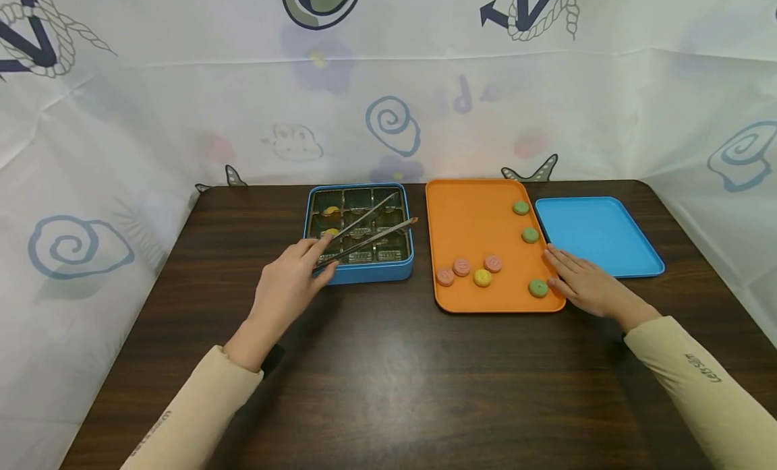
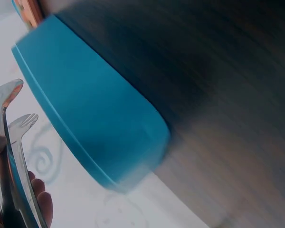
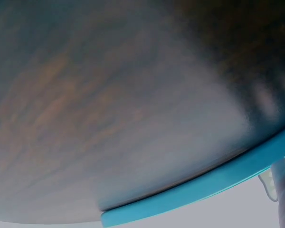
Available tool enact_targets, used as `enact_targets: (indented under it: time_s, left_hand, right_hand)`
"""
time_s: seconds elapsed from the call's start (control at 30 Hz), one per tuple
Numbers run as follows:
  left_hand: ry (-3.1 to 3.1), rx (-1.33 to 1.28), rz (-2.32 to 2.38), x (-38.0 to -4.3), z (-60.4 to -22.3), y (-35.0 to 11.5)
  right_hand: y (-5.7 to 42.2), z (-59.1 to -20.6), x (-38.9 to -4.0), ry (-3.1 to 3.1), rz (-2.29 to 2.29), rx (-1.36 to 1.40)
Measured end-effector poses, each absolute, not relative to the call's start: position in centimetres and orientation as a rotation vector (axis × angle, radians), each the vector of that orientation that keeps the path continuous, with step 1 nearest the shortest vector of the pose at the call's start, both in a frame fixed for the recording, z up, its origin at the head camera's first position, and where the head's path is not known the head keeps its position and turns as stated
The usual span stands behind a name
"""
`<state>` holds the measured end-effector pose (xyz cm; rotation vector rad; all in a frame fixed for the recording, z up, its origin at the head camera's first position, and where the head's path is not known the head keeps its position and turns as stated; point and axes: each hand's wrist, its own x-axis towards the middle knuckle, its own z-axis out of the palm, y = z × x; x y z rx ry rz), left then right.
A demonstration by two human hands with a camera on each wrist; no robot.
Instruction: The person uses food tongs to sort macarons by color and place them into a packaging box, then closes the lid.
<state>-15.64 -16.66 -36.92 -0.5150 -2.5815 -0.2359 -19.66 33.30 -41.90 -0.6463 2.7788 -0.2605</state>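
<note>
My left hand [image 1: 291,281] holds metal tongs [image 1: 376,239], whose two arms are spread apart above a blue box [image 1: 370,274] with a dark compartmented insert. No piece shows between the tong tips. Yellow pieces [image 1: 330,211] sit in two compartments on the box's left side. The left wrist view shows the tongs [image 2: 0,107] beside the box's blue wall [image 2: 90,99]. My right hand [image 1: 585,284] lies with fingers extended at the right edge of an orange tray [image 1: 479,220], close to a blue tray [image 1: 597,234].
On the orange tray lie three pink pieces [image 1: 461,266], one yellow piece [image 1: 482,278] and three green pieces [image 1: 537,288]. The dark wooden table [image 1: 388,382] backs onto a patterned white cloth [image 1: 243,106]. The blue tray's edge [image 3: 190,192] crosses the right wrist view.
</note>
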Motion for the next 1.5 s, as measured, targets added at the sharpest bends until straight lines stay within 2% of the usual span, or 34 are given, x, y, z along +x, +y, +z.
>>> enact_targets:
  time_s: [0.37,0.73,1.5]
  left_hand:
    - [-2.571,-0.736,-0.204,-14.9,-37.1,-12.7]
    - [-2.572,-0.896,-0.200,-14.4,-38.0,-11.0]
    - [-2.560,-0.964,-0.123,-15.1,-38.7,-9.4]
  right_hand:
    - [33.4,-41.9,-19.5,2.771,-0.285,-0.630]
    - [33.2,-41.8,-19.5,2.769,-0.285,-0.609]
    - [33.1,-42.2,-19.5,2.774,-0.290,-0.602]
